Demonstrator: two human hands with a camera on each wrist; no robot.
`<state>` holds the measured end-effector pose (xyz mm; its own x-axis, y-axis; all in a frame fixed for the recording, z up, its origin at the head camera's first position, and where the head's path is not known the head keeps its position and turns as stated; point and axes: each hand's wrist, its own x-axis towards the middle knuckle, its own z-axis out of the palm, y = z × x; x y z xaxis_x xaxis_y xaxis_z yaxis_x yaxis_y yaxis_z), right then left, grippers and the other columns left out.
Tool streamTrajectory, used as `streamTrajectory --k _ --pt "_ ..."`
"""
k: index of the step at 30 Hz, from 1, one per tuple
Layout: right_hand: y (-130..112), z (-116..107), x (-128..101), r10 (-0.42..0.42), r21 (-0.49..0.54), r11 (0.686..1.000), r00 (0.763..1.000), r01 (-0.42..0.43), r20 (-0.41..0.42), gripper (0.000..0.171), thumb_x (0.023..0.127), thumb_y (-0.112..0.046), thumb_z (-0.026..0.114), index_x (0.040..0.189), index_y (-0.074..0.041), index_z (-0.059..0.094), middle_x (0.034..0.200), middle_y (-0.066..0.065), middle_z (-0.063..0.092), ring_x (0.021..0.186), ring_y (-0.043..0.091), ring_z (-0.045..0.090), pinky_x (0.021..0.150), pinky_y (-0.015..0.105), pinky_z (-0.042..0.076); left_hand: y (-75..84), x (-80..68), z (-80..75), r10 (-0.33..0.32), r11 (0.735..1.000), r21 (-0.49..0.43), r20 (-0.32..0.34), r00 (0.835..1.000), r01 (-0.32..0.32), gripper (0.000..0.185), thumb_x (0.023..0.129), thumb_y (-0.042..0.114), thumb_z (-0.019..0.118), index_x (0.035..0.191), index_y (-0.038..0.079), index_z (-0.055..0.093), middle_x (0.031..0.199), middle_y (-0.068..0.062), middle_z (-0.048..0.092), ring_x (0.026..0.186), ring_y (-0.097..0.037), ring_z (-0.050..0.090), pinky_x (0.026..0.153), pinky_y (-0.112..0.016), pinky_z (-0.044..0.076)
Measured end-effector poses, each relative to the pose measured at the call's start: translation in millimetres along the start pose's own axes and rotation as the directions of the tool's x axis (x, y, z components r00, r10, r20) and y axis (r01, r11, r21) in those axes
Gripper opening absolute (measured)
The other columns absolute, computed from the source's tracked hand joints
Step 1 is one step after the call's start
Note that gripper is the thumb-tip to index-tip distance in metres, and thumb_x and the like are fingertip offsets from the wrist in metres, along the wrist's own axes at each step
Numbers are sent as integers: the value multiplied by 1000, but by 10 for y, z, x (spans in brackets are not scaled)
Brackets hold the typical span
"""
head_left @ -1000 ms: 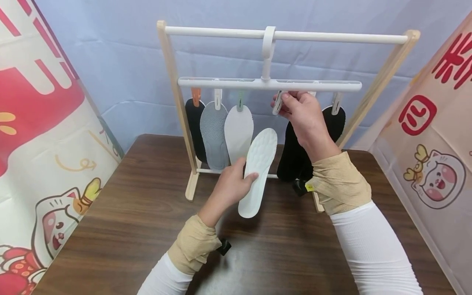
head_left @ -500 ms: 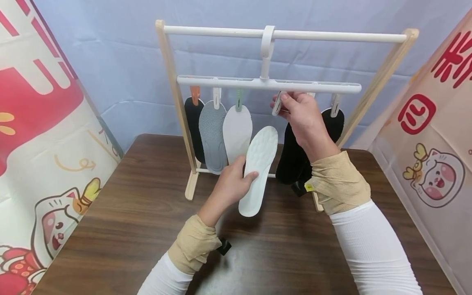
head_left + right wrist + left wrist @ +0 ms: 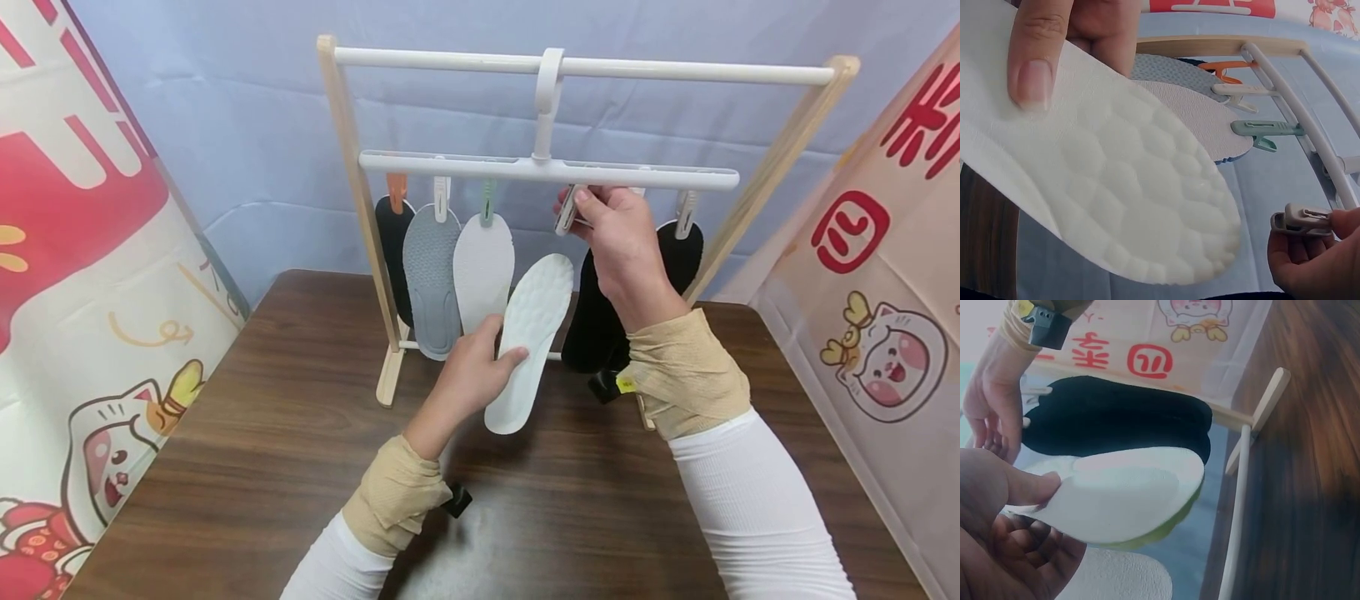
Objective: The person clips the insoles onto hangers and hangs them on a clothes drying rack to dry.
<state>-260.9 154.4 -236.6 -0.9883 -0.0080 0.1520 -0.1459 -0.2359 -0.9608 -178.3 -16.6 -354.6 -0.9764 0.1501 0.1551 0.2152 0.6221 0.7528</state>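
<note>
My left hand (image 3: 472,371) grips a white padded insole (image 3: 528,337) by its middle, thumb on the bumpy face (image 3: 1116,187), and tilts its toe up toward the hanger. My right hand (image 3: 611,225) pinches a grey clip (image 3: 566,208) that hangs from the white clip hanger (image 3: 547,169); the clip (image 3: 1300,222) shows between its fingertips in the right wrist view. The insole's toe lies just below and left of that clip, not touching it. Black insoles (image 3: 1116,419) hang behind my right hand.
A black, a grey and a white insole (image 3: 431,275) hang from coloured clips at the hanger's left. The hanger hooks on a wooden rack (image 3: 345,167) standing on a dark wooden table (image 3: 247,450). Printed banners flank both sides.
The white insole has risen a little and its toe has drifted right, closer to the clip. My right hand keeps its pinch on the clip.
</note>
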Motion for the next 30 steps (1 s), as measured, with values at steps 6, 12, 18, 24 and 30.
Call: streamTrajectory --k 6,12,18,24,30 --pt "-22 9 -35 -16 8 1000 1000 17 -15 24 106 -5 48 126 6 56 100 6 61 102 18 62 100 36 45 26 12 6 8 1000 -21 4 1000 -8 34 97 22 70 125 7 59 114 -13 71 101 -30 68 82 -44 54" --pt "-26 26 -54 -36 14 999 999 36 -10 20 105 -5 49 121 4 58 99 7 60 102 18 62 103 39 43 51 19 -9 -15 999 -42 -9 1000 15 32 97 24 70 123 8 59 110 -13 71 99 -31 68 81 -45 54" --pt "-38 36 -68 -37 18 999 999 37 -15 20 105 -4 49 122 4 58 99 7 61 104 18 62 107 40 42 73 19 -37 -23 998 -67 -23 999 21 31 97 25 69 121 9 58 108 -14 71 99 -29 69 79 -44 55" --pt "-42 41 -74 -52 6 999 998 52 -18 21 105 -4 49 123 5 58 99 7 61 104 20 61 107 41 42 89 11 -50 -20 995 -96 -26 999 17 32 98 24 69 123 8 57 107 -13 70 98 -28 68 78 -44 55" --pt "-35 31 -90 -47 3 999 999 47 -22 21 105 -4 49 123 4 58 98 6 62 104 20 61 105 40 43 104 -19 -50 -11 996 -90 -32 999 9 30 98 24 69 120 8 57 104 -13 70 96 -27 68 77 -43 55"
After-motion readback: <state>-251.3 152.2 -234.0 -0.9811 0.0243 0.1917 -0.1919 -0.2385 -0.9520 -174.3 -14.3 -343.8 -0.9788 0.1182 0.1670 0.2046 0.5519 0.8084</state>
